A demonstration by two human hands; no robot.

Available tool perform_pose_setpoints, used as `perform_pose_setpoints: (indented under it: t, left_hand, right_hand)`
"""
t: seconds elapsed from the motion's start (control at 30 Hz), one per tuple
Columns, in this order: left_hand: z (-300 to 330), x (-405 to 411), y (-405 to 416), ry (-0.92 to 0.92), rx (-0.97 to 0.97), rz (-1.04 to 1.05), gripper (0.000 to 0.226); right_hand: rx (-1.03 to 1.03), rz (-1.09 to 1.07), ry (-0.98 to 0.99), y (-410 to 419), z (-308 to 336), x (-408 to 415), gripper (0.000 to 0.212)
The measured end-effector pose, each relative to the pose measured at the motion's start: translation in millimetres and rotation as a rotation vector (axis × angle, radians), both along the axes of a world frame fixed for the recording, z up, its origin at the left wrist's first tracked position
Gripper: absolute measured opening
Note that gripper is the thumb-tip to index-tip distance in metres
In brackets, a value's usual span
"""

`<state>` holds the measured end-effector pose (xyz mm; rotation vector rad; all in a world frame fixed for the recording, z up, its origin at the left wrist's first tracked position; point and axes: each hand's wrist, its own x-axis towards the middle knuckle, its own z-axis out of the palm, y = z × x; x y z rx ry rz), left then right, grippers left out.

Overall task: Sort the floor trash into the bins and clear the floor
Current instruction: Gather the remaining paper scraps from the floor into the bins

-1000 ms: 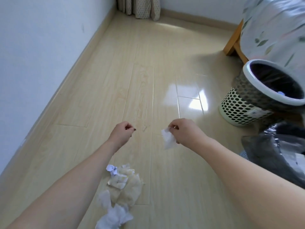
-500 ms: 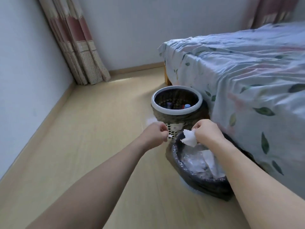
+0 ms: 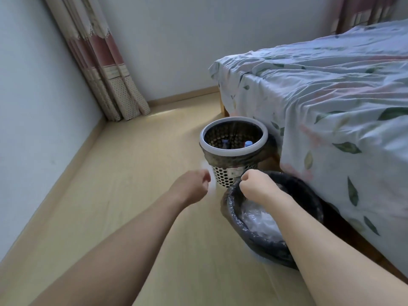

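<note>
From the head camera we are holding our right hand (image 3: 256, 186), fingers curled, over the near rim of the low black-bagged bin (image 3: 231, 208), which lies directly below it against the bed, crumpled white trash (image 3: 258, 219) inside. Whether that fist is gripping anything we cannot tell. Our left hand (image 3: 192, 186), curled and seemingly empty, is hovering beside the tall white perforated basket (image 3: 223, 176).

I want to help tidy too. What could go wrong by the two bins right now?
The black-lined bin leans toward the bed, so it might tip. The right hand over its rim has curled fingers; any scrap inside could miss. The left hand is over bare floor, where scraps would fall.
</note>
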<state>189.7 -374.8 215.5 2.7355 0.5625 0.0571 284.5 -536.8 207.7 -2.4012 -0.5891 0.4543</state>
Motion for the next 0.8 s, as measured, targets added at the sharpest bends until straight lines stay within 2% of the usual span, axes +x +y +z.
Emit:
perform_pose_setpoints:
  t: [0.1,0.17,0.23,0.43,0.53,0.63,0.7,0.8]
  left_hand:
    - [-1.2,-58.0,59.2,0.043,-0.067,0.070,0.028]
    - [-8.4,-107.9,97.9,0.083,-0.102,0.120,0.027]
    - [-22.5,-169.3,139.7,0.150,-0.098,0.180,0.027]
    - [-100.5,-358.1,248.9,0.466,-0.117,0.310,0.029]
    - [-147.9,-405.6,268.2,0.517,-0.217,0.331,0.030]
    - [-197.5,-417.9,263.1,0.530,-0.324,0.277,0.039]
    - [-223.1,-417.4,257.1,0.519,-0.307,0.214,0.040]
    - [-248.6,-422.3,254.2,0.430,-0.279,0.190,0.028]
  right_hand:
    - [0.005,0.164,-0.003,52.4,-3.0,-37.7,0.017]
    - [-0.065,0.284,0.009,90.6,-9.6,-72.9,0.019]
    - [-0.169,0.398,0.007,133.8,-24.4,-116.0,0.034]
    - [-0.354,0.628,0.087,234.1,-100.0,-267.0,0.042]
    - [-0.472,0.640,0.160,252.3,-142.9,-314.3,0.039]
    - [-0.553,0.609,0.210,255.9,-176.3,-346.4,0.036]
    - [-0.565,0.564,0.248,257.8,-193.7,-361.2,0.036]
    - [-0.579,0.484,0.267,260.2,-213.6,-375.8,0.035]
